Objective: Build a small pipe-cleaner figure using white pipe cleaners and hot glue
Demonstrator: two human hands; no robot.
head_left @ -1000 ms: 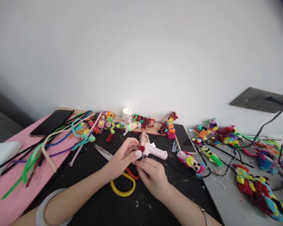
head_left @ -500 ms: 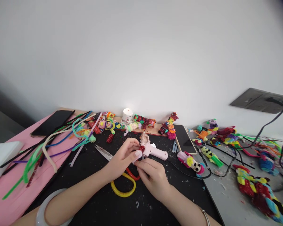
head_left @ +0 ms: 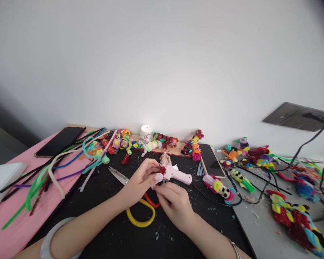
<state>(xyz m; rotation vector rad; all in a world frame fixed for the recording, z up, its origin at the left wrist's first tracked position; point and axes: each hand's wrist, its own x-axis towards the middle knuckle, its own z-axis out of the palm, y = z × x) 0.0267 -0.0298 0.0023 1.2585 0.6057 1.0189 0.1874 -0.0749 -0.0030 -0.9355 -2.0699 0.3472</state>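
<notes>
My left hand (head_left: 143,181) pinches a small dark red, glittery piece of pipe cleaner (head_left: 162,170) between thumb and fingers. Close beside it, my right hand (head_left: 176,205) has its thumb and fingertips pressed together; whatever lies between them is hidden. Just behind the fingers is a pale pink hot glue gun (head_left: 179,176), its handle pointing right and its nozzle end stained brown. Scissors with yellow and red handles (head_left: 140,225) lie partly under my left hand and wrist, their blades reaching out to the left.
Loose pipe cleaners (head_left: 54,169) and a black phone (head_left: 59,141) lie at left. A paper cup (head_left: 146,133) stands by the wall among several pipe-cleaner figures. A white-framed phone (head_left: 212,160), more figures (head_left: 282,210) and black cables are at right, below a wall socket (head_left: 294,116).
Both hands stay nearly in place, with only a slight shift of the fingers around the red piece. The surrounding things have not moved.
</notes>
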